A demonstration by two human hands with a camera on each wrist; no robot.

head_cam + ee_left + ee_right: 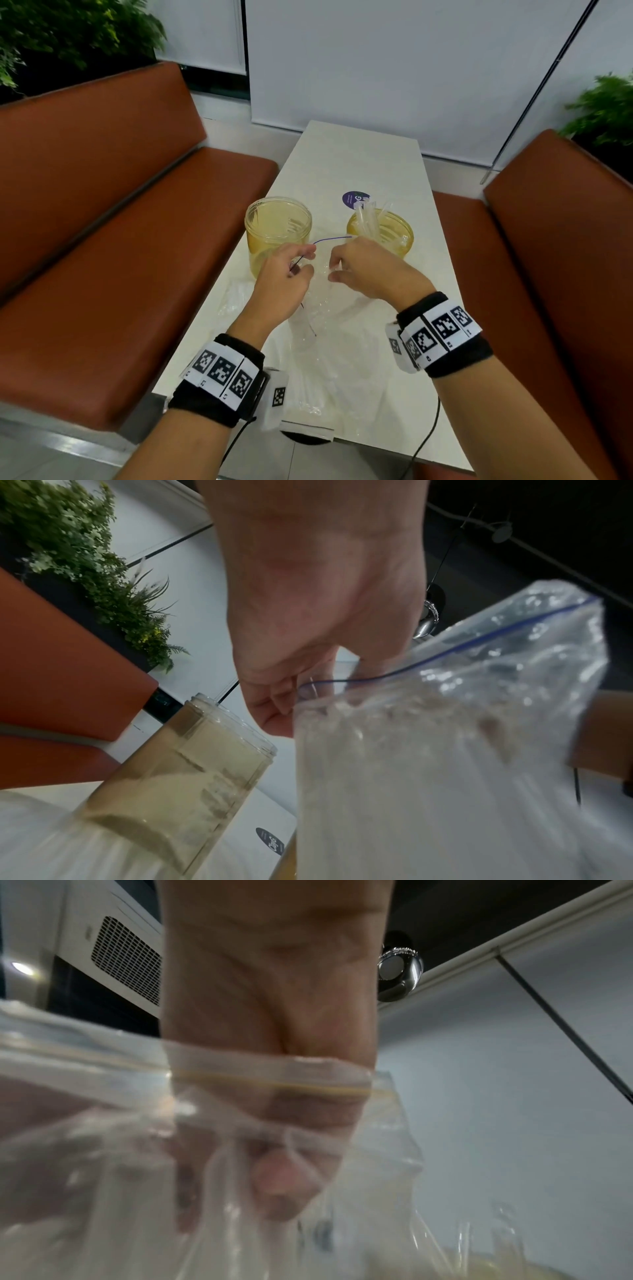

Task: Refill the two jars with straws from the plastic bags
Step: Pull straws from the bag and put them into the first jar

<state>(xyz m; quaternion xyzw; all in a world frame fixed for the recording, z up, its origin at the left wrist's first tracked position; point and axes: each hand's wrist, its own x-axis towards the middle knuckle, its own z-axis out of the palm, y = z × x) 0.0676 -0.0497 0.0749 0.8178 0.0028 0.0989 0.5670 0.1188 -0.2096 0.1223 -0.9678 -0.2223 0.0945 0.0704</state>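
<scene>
While our left hand (286, 274) and right hand (363, 270) each pinch the zip bag (317, 308) mouth at six o'clock of the jars, we judge bag-opening underway; next, draw straws for the empty jar (278, 233) at ten o'clock.

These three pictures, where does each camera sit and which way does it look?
Head: worn on the head, looks down at the table, both jars and both hands, left hand and right hand.
Left wrist: under the left hand, looks along it at the plastic bag and left jar.
Right wrist: under the right hand, looks up through the bag.
All three show the bag.
</scene>
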